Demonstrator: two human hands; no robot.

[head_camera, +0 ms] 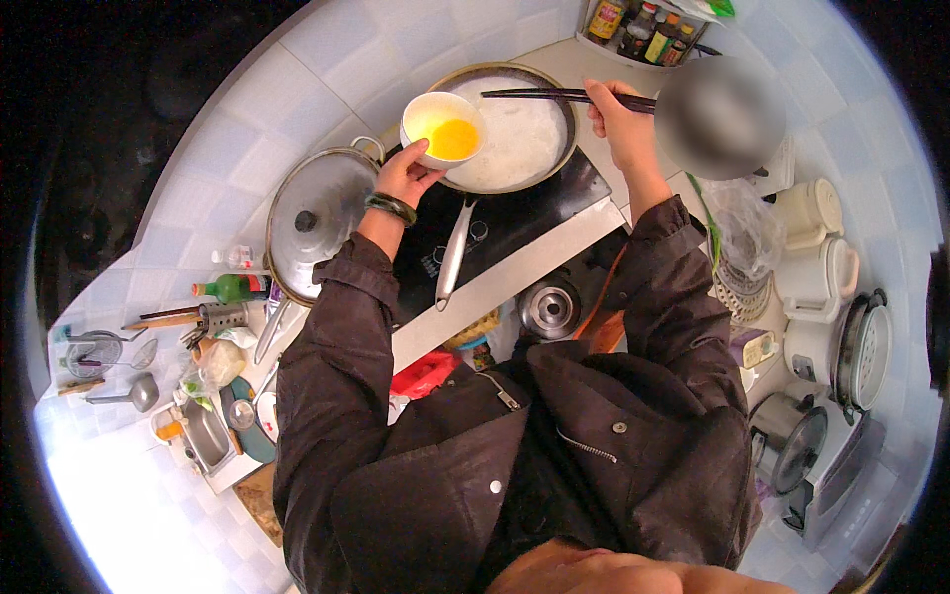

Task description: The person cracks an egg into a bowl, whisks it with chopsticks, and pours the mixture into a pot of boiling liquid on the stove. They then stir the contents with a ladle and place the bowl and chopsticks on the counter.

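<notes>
My left hand (410, 172) grips a white bowl (410, 122) by its near rim, the thumb over the edge. Yellow beaten egg (454, 139) lies in the bowl, which tilts over the left side of a frying pan (568, 141). Whitish, foamy liquid (516, 141) fills the pan, and its steel handle (454, 260) points towards me. In my right hand (622, 130) is a pair of black chopsticks (534, 93), held level with their tips above the pan's liquid. Under the pan is a black cooktop (579, 185).
Left of the cooktop rests a second pan with a glass lid (319, 215). A green bottle (236, 286) and a utensil holder (223, 318) stand beyond it. Seasoning bottles (642, 33) fill a corner rack. White canisters (816, 275) and a lidded pot (790, 442) line the right side.
</notes>
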